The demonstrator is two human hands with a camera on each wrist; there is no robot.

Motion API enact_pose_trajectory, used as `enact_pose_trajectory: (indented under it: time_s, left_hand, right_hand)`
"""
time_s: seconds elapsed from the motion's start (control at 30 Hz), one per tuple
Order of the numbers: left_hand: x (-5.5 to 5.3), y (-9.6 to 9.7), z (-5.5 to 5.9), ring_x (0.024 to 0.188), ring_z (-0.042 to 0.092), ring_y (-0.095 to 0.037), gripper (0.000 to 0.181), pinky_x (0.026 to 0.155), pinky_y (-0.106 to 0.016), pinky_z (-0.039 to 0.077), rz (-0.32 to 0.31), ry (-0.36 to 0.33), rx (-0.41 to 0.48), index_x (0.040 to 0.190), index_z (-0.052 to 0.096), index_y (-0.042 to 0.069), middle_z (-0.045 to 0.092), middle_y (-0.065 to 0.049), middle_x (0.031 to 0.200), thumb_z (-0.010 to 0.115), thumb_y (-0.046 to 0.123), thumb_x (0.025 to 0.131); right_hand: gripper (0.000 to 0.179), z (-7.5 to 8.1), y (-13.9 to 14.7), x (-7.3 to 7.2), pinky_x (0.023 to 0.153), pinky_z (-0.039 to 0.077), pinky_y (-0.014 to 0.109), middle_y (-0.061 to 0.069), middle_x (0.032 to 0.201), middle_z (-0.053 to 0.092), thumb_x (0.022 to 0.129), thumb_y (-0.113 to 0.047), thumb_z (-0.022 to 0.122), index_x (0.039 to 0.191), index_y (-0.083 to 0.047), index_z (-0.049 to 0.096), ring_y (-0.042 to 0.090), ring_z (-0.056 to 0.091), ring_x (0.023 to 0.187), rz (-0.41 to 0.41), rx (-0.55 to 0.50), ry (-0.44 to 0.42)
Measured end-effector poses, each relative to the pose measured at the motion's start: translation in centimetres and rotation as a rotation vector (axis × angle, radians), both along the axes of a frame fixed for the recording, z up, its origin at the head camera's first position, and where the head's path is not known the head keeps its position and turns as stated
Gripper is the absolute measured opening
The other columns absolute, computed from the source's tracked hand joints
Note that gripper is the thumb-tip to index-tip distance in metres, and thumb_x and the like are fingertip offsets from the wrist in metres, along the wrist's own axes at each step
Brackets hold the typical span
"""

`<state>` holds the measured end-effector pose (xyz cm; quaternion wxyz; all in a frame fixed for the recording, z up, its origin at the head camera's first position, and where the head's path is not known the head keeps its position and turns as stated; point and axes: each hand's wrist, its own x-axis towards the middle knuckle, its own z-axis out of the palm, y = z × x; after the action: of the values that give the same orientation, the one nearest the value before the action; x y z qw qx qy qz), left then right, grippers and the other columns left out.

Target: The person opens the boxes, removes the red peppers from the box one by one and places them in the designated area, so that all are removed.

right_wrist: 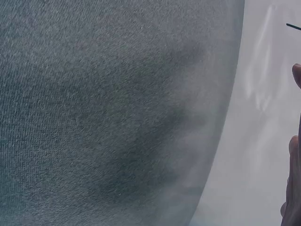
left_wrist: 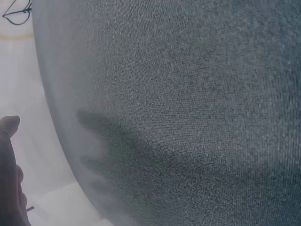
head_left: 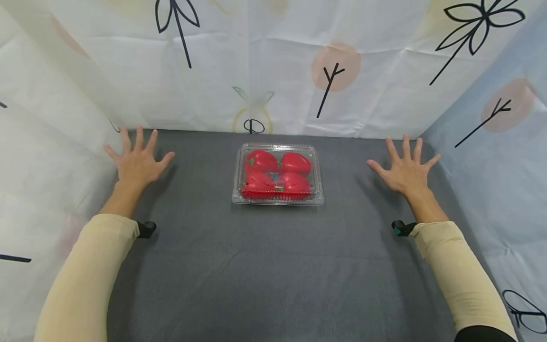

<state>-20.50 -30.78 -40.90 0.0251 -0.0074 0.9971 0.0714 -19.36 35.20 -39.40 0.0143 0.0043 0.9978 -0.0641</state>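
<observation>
In the head view a clear plastic box (head_left: 278, 201) with its lid down sits at the back middle of the grey table. Inside it lie several red bell peppers (head_left: 296, 163) with green stems. My left hand (head_left: 138, 164) is spread wide at the far left, well away from the box, holding nothing. Out to the right, my right hand (head_left: 406, 170) has its fingers fanned apart and is likewise bare. Each wrist view catches only part of its hand at the edge, with a soft hand shadow on the cloth.
Grey cloth (head_left: 273, 275) covers the table. A white patterned curtain (head_left: 282, 57) rises along its back edge, and similar sheets flank it at left and right, close to the hands. Dark wrist cameras (head_left: 146, 230) are strapped over both cream sleeves.
</observation>
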Motion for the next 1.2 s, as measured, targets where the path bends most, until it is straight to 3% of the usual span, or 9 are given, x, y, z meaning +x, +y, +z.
enact_pose_trajectory:
  time_s: [0.5, 0.83, 1.2]
  left_hand:
    - [0.3, 3.6, 0.7, 0.147, -0.025, -0.035, 0.084, 0.102, -0.078, -0.014, -0.081, 0.087, 0.072, 0.161, 0.007, 0.023, -0.009, -0.011, 0.166, 0.029, 0.071, 0.097]
    - [1.2, 6.6, 0.9, 0.149, -0.019, -0.033, 0.082, 0.104, -0.078, -0.009, -0.154, 0.123, 0.137, 0.161, 0.009, 0.024, -0.005, -0.008, 0.167, 0.034, 0.069, 0.098]
    - [2.0, 9.3, -0.2, 0.151, -0.008, -0.036, 0.082, 0.106, -0.077, -0.002, -0.222, 0.131, 0.168, 0.161, 0.016, 0.021, -0.001, -0.006, 0.167, 0.043, 0.065, 0.097]
  right_hand:
    - [0.093, 1.8, -3.7, 0.4, 0.098, -0.019, 0.078, 0.014, 0.164, -0.015, 0.091, -0.079, 0.031, 0.161, -0.025, 0.003, 0.040, -0.023, 0.146, 0.066, -0.050, 0.034]
    - [0.091, 2.2, -6.9, 1.3, 0.103, -0.013, 0.077, 0.011, 0.166, -0.007, 0.092, -0.076, 0.037, 0.161, -0.025, 0.009, 0.036, -0.016, 0.150, 0.201, -0.037, 0.096]
    - [0.087, 2.1, -10.9, 2.6, 0.107, -0.009, 0.075, 0.008, 0.167, -0.003, 0.093, -0.069, 0.044, 0.161, -0.028, 0.010, 0.033, -0.009, 0.151, 0.371, -0.030, 0.131]
